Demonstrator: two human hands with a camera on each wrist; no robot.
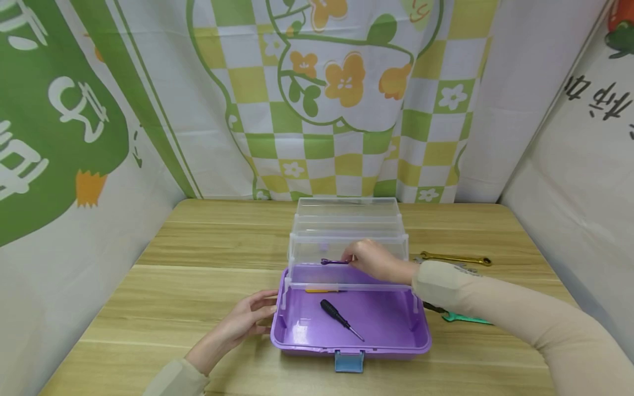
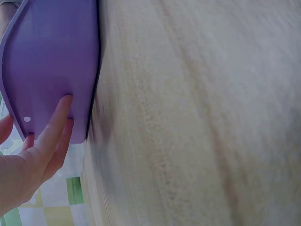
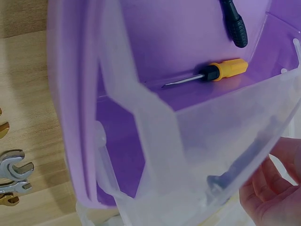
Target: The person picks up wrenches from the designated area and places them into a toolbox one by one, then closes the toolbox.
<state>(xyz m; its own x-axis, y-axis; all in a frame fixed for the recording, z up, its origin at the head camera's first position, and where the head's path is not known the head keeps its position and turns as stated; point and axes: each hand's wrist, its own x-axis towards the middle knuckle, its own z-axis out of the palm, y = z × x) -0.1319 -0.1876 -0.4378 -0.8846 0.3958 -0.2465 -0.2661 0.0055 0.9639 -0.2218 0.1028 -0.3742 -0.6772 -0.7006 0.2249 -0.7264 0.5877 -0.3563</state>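
A purple toolbox (image 1: 302,330) with raised clear trays (image 1: 346,224) stands on the wooden table. My right hand (image 1: 373,259) pinches a small purple wrench (image 1: 334,262) by one end, over the trays. Through the cloudy tray wall in the right wrist view, the wrench (image 3: 249,157) shows as a dark blurred shape. My left hand (image 1: 245,317) rests its fingers against the box's left side; the left wrist view has these fingers (image 2: 54,125) extended along the purple wall. Inside the box bottom lie a black-handled screwdriver (image 1: 334,312) and a yellow-handled screwdriver (image 3: 230,68).
Right of the box, partly under my right sleeve, lie a gold wrench (image 1: 455,258), silver wrenches (image 3: 14,167), a green wrench (image 1: 468,318) and a dark handle (image 1: 434,308). A blue latch (image 1: 349,362) hangs at the box front. Printed curtains (image 1: 337,159) enclose the table.
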